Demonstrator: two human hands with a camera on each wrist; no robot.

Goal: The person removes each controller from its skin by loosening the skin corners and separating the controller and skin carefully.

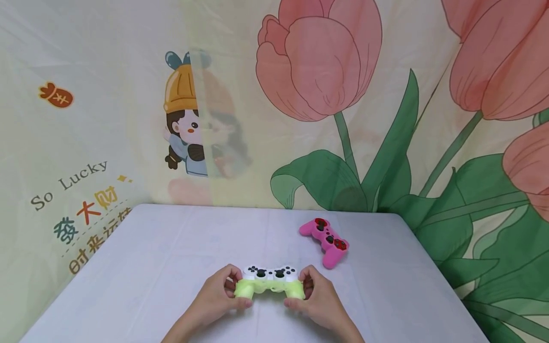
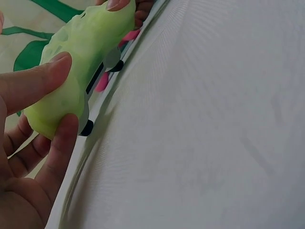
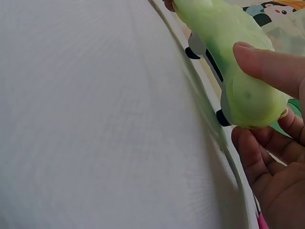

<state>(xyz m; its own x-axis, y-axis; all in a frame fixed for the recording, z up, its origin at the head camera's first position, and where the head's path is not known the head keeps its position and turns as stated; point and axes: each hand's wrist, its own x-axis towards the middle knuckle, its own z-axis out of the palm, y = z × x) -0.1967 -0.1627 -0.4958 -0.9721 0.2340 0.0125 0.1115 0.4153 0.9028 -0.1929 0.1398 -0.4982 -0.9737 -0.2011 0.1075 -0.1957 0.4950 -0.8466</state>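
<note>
If the left hand [image 1: 216, 291], gripping one end of the white controller [image 1: 270, 275] over the table [image 1: 184, 252], pulls harder than the right hand [image 1: 320, 291] gripping the other, its soft-looking green cover [image 1: 269, 286] could tear.

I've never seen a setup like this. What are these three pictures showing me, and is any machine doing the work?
No robot here: a person works with two bare hands. The wide picture comes from a camera worn on the head, looking forward and down. The other two come from cameras on the wrists, each close to one hand.

The left hand and right hand together hold a white game controller with black sticks and a pale yellow-green cover, one hand at each end. In the wrist pictures, each thumb rests on that cover.

A bright pink game controller with red and black controls lies on the white-covered table, farther away and to the right. Behind stands a pale backdrop printed with large pink tulips.
</note>
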